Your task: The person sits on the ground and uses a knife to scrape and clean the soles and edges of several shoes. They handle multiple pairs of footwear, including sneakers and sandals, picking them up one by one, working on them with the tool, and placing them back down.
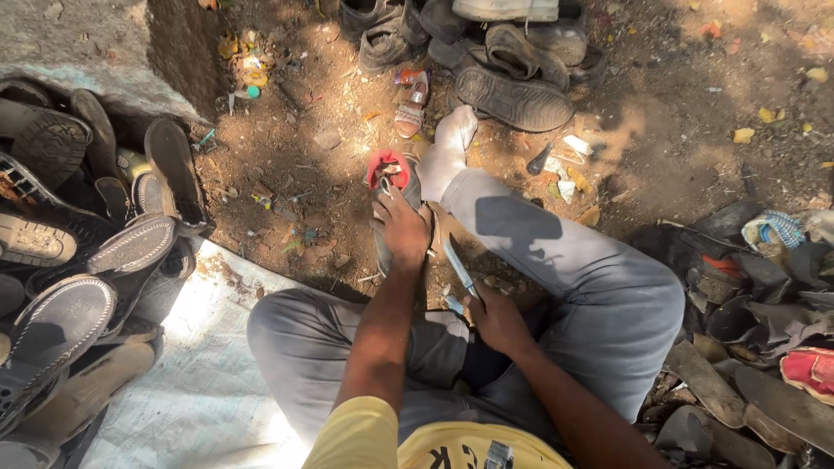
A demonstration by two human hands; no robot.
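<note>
— Red lining first: left hand [401,230] clamped over the grey shoe [388,169], fingers curled round the upper, thumb pressed to the near side. Firm enough?

— Probably. Better braced against the shin or the ground than held free in the air, to stop any twist under the blade.

— And the right hand [497,320]?

— Closed in a fist round the handle of a slim knife [458,267], blade pointing up and away, tip close beside the left wrist. Worth turning the edge off that wrist and those fingers. Short strokes, away from the body, no levering.

— Position of the shoe?

— Low over the bare dirt between the knees, red opening turned up toward the camera, just beside the white-socked foot [450,143]. Touching the grey trouser leg [556,252] or only near it: impossible to tell from here.

— Anything to mind around the work?

— Patchy light, for one; best done with the cut line in a sunlit patch rather than under the arm's shadow.

— Further out?

— Small pink sandal [411,108] beyond the foot, then a heap of worn shoes [512,61]. Stacked soles [78,260] to the left beside a white woven sack [208,382], dark scraps [764,278] to the right.
</note>
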